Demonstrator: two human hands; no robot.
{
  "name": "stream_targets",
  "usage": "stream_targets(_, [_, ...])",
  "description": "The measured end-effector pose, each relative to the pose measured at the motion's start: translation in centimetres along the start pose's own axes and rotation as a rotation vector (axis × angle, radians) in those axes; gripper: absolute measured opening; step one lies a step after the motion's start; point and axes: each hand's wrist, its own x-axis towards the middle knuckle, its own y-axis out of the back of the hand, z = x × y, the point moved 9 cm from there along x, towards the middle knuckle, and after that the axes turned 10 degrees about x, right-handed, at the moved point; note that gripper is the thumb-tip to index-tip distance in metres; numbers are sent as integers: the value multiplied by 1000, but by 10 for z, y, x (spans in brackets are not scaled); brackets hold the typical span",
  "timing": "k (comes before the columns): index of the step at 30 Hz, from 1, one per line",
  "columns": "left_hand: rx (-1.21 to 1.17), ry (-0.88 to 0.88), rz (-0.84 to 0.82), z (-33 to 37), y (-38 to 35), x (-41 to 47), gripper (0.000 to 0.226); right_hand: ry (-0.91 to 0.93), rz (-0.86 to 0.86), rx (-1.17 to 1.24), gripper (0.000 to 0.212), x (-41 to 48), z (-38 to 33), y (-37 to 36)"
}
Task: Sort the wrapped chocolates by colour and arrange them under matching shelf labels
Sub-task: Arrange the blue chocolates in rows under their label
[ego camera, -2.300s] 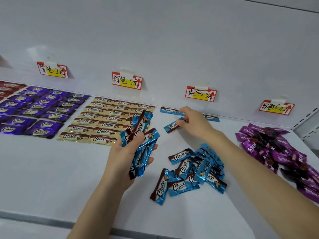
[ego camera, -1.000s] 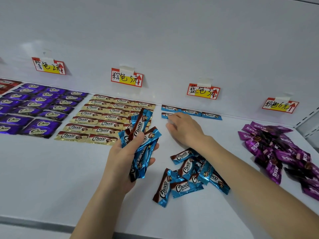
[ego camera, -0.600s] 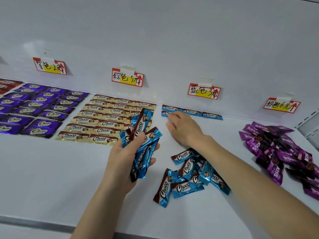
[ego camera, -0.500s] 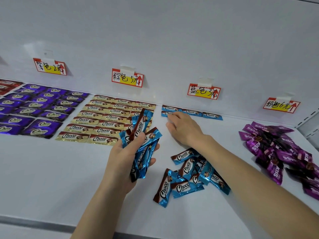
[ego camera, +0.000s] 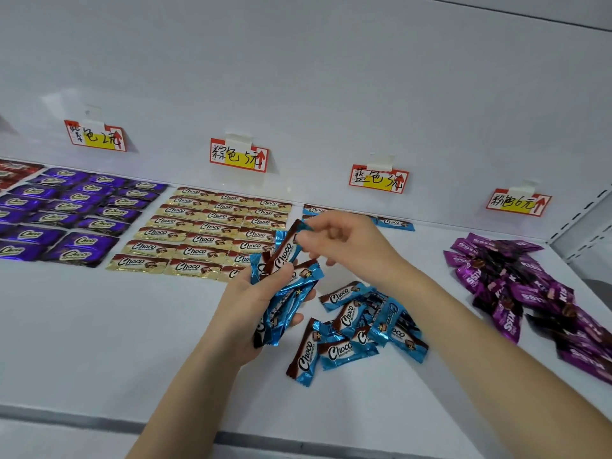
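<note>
Blue Choco bar, atop the bundle gripped in the left hand, is pinched at its end by the right hand; best laid flat beside the row under the blue label.

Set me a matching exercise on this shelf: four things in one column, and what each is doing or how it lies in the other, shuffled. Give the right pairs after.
Column one
1. gold chocolates
2. magenta chocolates
3. left hand
4. right hand

Column two
A. pinches the top end of one blue chocolate
B. lie flat in neat rows
C. grips a bundle of blue chocolates
D. lie in a loose heap at the right end of the shelf

Pairs: 1-B, 2-D, 3-C, 4-A
</note>
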Motion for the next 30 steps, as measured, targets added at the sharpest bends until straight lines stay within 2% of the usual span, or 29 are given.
stream_targets(5, [-11,8,14,2,-3,-6,30,-40,135,49,8,-10,1,19])
stream_targets(7, [-36,-11,32,6,-2,-7,23,-53,126,50,3,-14,2,25])
stream_targets(11, [-15,-42,38,15,-6,-4,16,-46,91,-15,12,-21,5,33])
stream_targets(13, [-1,-48,31,18,-10,0,16,-65,182,64,10,-20,13,53])
stream_targets(16, [-15,-46,41,20,-14,7,15,-165,406,182,9,-18,42,98])
stream_targets(19, [-20,-52,42,22,-21,12,16,-276,505,-5,5,-17,72,129])
stream_targets(23, [-31,-59,42,23,-28,20,14,-325,445,-337,9,-3,95,136])
stream_targets(27, [-37,-54,57,20,-28,24,14,-330,410,-789,24,3,93,137])
stream_targets(30, [-52,-32,81,14,-23,25,19,-231,417,-922,29,0,82,132])
